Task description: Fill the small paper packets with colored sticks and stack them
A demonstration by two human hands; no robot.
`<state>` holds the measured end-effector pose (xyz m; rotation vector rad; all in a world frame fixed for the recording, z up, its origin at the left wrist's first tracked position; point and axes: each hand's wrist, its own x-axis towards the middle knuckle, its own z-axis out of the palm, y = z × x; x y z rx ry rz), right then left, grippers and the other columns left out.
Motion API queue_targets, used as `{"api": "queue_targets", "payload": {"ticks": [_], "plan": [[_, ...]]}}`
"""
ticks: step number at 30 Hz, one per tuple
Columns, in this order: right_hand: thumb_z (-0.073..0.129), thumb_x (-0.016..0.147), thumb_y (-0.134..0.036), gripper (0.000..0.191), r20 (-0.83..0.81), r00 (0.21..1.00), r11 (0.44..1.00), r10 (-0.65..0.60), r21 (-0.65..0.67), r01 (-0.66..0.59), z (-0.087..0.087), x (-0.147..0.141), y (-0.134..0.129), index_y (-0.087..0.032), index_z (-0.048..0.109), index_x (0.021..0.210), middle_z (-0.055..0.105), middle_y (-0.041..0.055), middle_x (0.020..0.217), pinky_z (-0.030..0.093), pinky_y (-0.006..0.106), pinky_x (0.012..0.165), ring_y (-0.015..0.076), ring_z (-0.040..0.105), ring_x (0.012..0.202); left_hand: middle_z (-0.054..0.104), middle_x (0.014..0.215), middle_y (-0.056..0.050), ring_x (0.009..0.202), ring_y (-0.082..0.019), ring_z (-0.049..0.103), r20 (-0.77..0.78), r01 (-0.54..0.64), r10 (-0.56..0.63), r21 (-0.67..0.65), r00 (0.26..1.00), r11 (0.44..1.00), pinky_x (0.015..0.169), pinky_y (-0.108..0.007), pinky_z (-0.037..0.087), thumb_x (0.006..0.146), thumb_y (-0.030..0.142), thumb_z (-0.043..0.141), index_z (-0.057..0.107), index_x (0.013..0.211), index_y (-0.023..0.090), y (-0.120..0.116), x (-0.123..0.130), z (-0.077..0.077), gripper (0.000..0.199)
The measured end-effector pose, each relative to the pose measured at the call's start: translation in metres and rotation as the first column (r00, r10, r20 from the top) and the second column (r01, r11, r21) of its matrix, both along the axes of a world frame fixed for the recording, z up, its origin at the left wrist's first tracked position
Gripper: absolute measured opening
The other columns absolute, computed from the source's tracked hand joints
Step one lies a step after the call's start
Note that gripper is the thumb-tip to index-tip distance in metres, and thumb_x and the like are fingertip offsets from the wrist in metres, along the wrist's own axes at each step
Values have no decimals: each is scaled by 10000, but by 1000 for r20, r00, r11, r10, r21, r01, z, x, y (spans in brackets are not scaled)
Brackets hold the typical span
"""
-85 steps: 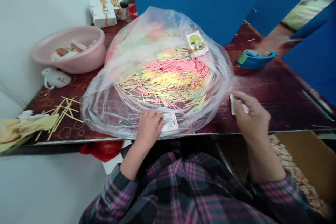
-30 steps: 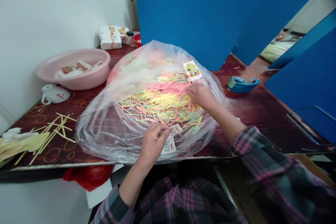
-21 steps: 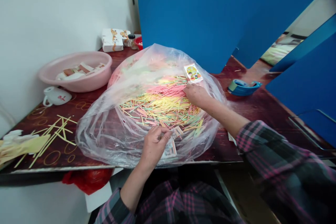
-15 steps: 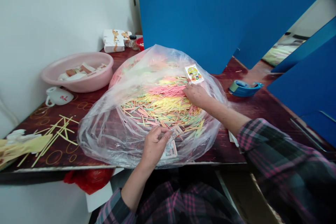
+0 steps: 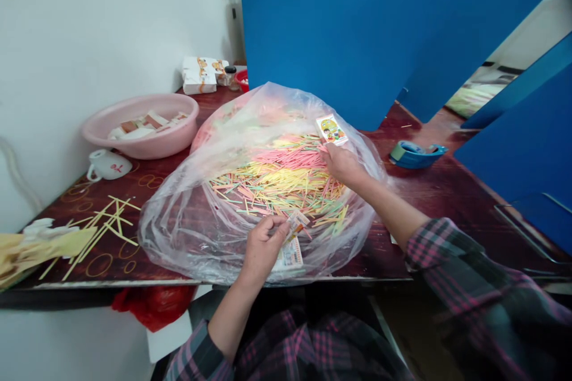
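Observation:
A large clear plastic bag lies open on the table, full of thin sticks in pink, yellow and green. My right hand rests at the bag's far side, its fingertips pinching the lower edge of a small colourful picture card above the sticks. My left hand is at the bag's near edge, with its fingers gripping a printed paper slip. A second printed slip lies just below, on the plastic. It may be joined to the first, but I cannot tell.
The dark red table holds a pink basin with pale pieces, a white mug, loose yellow sticks, a yellow cloth, a white box and a blue tape dispenser. A blue partition stands behind.
My right hand has come from the table's right side onto the sticks and now has the picture card, which has tilted and shifted slightly. My left hand has stayed at the slips.

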<state>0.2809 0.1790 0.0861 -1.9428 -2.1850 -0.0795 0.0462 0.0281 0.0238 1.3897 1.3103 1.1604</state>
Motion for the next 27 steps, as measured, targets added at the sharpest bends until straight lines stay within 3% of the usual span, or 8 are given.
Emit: {"api": "queue_targets", "payload": {"ticks": [2, 3, 5, 7, 10, 14, 19, 27], "plan": [[365, 1018, -312, 336, -384, 923, 1000, 19, 16, -14, -1, 0, -8, -136, 643, 949, 759, 166, 921, 510, 360, 808, 253, 702, 856, 671, 775, -5, 744, -145, 588, 48, 1, -1, -3, 999, 1000, 723, -261, 454, 847, 360, 690, 735, 826, 180, 1, 1, -1, 186], [401, 1002, -352, 327, -606, 794, 999, 49, 14, -51, -2, -2, -13, -160, 632, 872, 758, 139, 879, 529, 357, 806, 234, 702, 830, 667, 774, -4, 737, -141, 581, 79, 1, 0, -6, 997, 1000, 713, -258, 453, 842, 363, 695, 734, 823, 180, 1, 1, -1, 189], [510, 940, -435, 300, -906, 416, 987, 74, 9, -158, -5, -7, -30, -186, 609, 804, 750, 91, 820, 565, 362, 801, 209, 706, 789, 665, 784, -5, 736, -140, 575, 130, -6, 8, -13, 991, 1000, 703, -256, 452, 832, 370, 704, 731, 819, 181, 2, 2, -1, 191], [625, 864, -479, 285, -996, 83, 970, 27, 6, -244, -9, -16, -52, -196, 613, 834, 752, 63, 816, 591, 383, 806, 204, 719, 789, 667, 810, -12, 759, -144, 578, 145, -15, 16, -13, 989, 1000, 719, -262, 454, 828, 373, 706, 724, 809, 185, 1, 4, -1, 189], [706, 819, -473, 281, -983, -176, 961, -44, 6, -275, -13, -34, -88, -213, 617, 878, 763, 44, 843, 602, 423, 863, 219, 741, 868, 666, 839, -22, 814, -157, 592, 140, -28, 24, 21, 990, 999, 781, -283, 458, 811, 374, 715, 707, 768, 194, 1, 6, -2, 186], [717, 837, -456, 261, -947, -318, 988, -32, 18, -153, -15, -59, -125, -235, 610, 925, 779, 35, 865, 585, 477, 953, 241, 751, 955, 663, 854, -29, 871, -172, 605, 146, -51, 41, 65, 988, 997, 846, -305, 457, 797, 381, 734, 696, 738, 204, 0, 9, -7, 190], [659, 887, -444, 224, -919, -393, 999, 42, 35, 25, -13, -88, -150, -229, 612, 928, 793, 71, 987, 557, 472, 1020, 238, 739, 1044, 654, 879, -30, 885, -172, 602, 152, -47, 30, 112, 988, 993, 842, -302, 457, 797, 318, 754, 703, 746, 203, -3, 12, -8, 136], [558, 947, -471, 346, -942, -334, 996, 17, -13, 87, -23, -109, -163, -203, 686, 1123, 763, 130, 1161, 549, 464, 1008, 253, 697, 1150, 633, 874, -32, 876, -175, 588, 206, -37, 20, 77, 978, 996, 839, -300, 472, 817, 318, 736, 690, 739, 196, -8, 19, -8, 152]]}}
